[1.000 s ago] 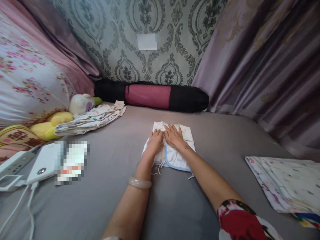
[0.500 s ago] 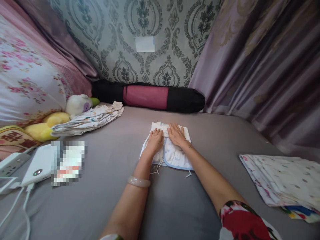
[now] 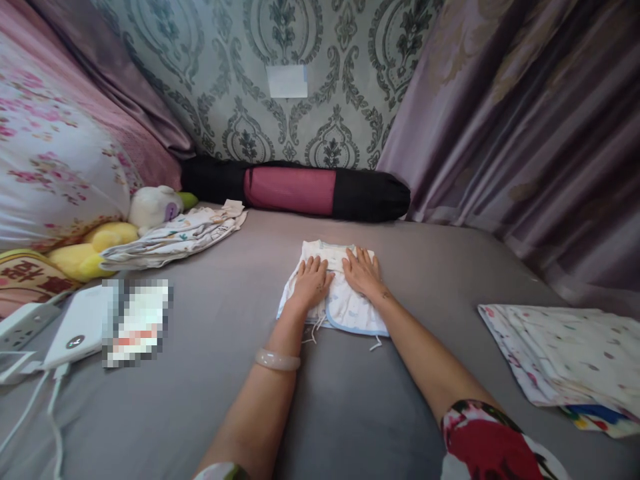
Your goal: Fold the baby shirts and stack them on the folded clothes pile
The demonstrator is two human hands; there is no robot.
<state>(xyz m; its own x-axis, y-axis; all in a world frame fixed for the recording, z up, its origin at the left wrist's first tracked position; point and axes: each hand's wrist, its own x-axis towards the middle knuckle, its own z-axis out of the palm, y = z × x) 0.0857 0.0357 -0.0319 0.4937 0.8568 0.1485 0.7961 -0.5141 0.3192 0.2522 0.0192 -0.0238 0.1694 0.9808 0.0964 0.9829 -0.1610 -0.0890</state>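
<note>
A small white baby shirt [image 3: 353, 310] with light blue edging and tie strings lies on the grey bed sheet [image 3: 225, 333]. Its upper part looks folded inward. My left hand [image 3: 312, 283] rests flat on the left side of the shirt, fingers stretched forward. On the right side, my right hand [image 3: 363, 272] presses flat with its fingers a little spread. Neither hand grips the cloth. The palms cover part of the garment, and the loose strings trail from its near edge.
Folded printed cloths [image 3: 570, 353] lie at the right. Left are a folded cloth pile [image 3: 175, 237], plush toys [image 3: 150, 208], a white power bank [image 3: 83, 327] with cables and a power strip [image 3: 25, 325]. A long black and pink bag [image 3: 293, 190] lies along the wall.
My right hand has slid slightly to the right over the shirt, away from my left hand. My left hand stays nearly in place. The view has shifted a little.
</note>
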